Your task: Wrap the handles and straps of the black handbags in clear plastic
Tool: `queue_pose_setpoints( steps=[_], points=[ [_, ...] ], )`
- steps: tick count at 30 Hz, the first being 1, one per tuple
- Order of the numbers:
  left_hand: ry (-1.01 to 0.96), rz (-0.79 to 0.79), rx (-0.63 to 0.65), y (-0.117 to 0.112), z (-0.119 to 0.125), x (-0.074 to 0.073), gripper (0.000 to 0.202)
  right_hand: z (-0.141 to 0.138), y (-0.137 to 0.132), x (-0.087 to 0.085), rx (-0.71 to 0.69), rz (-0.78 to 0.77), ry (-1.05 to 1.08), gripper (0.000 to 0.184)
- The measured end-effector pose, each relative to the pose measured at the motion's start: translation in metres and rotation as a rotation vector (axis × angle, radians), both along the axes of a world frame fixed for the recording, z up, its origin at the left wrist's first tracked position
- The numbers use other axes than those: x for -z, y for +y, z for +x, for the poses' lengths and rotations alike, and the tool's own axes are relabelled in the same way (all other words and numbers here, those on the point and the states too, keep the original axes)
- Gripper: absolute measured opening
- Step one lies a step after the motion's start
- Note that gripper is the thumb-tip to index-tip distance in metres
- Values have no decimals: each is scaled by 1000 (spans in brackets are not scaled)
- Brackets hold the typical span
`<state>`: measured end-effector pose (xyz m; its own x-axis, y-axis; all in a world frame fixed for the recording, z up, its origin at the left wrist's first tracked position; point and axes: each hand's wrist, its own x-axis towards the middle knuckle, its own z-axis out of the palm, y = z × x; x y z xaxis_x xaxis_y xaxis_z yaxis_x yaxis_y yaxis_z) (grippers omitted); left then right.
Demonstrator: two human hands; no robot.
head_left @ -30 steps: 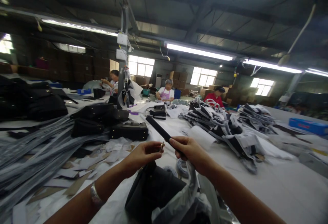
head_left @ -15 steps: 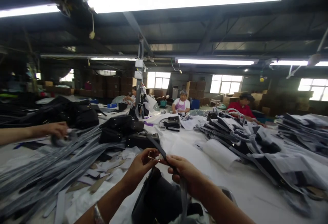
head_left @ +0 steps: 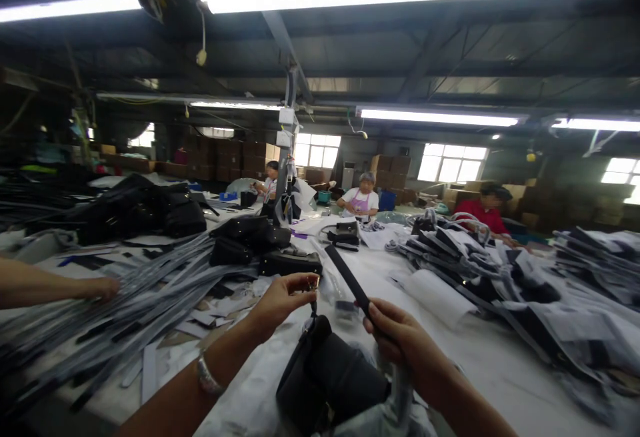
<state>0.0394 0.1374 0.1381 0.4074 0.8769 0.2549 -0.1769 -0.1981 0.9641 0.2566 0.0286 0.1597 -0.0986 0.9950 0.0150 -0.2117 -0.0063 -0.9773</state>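
My left hand [head_left: 284,298] pinches a small metal ring [head_left: 314,284] at the top of a black handbag [head_left: 327,378] that hangs in front of me. My right hand [head_left: 400,339] is closed around a black strap [head_left: 349,279], whose free end points up and away to the left. The strap end and the ring are apart. The bag's lower part sits in clear plastic wrap [head_left: 395,417].
A heap of wrapped straps [head_left: 125,303] covers the white table [head_left: 505,370] at left, where another person's hand [head_left: 103,288] rests on it. Black bags [head_left: 250,240] lie ahead. Stacks of wrapped pieces [head_left: 465,257] fill the right. Three seated workers [head_left: 360,200] are at the far end.
My right hand has drawn back to the right, pulling the strap end away from the ring. The other person's hand at left has lowered onto the strap heap.
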Motion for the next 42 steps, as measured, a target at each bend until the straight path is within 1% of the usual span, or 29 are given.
queue_pose_setpoints(
  steps=[2,4,7,11,16,22,26,29,33,36,37,39,40,42],
  points=[
    [-81,-65,46,7,-6,8,43,3,-8,13,-23,-65,-41,35],
    [-166,-117,88,12,-8,16,43,3,-13,24,-33,-99,-77,39],
    [-277,-174,131,13,-7,25,44,-3,-14,33,-15,-119,-114,44],
    [-374,-221,170,10,-5,30,42,-12,-10,30,5,-179,-162,44],
    [-442,-273,217,11,-7,36,40,-17,-3,25,-38,-166,-188,45],
    [-531,-310,220,13,-11,45,40,-17,-1,34,-65,-197,-196,44],
    [-555,-319,234,11,-8,49,38,-16,2,39,-90,-222,-195,42],
    [-550,-312,240,8,-6,48,38,-18,6,38,-92,-221,-217,42],
    [-449,-252,290,-3,1,39,39,-30,13,24,-71,-197,-264,43],
    [-368,-187,357,-14,11,27,36,-41,23,10,13,-69,-274,49],
    [-340,-149,360,-17,14,23,34,-44,27,5,51,-15,-281,50],
    [-290,-78,314,-20,17,16,32,-45,34,-1,133,73,-350,50],
    [-275,-58,274,-21,17,13,32,-44,35,-4,171,106,-425,49],
    [-257,-50,206,-22,16,10,32,-41,35,-7,225,183,-637,48]
  ],
)
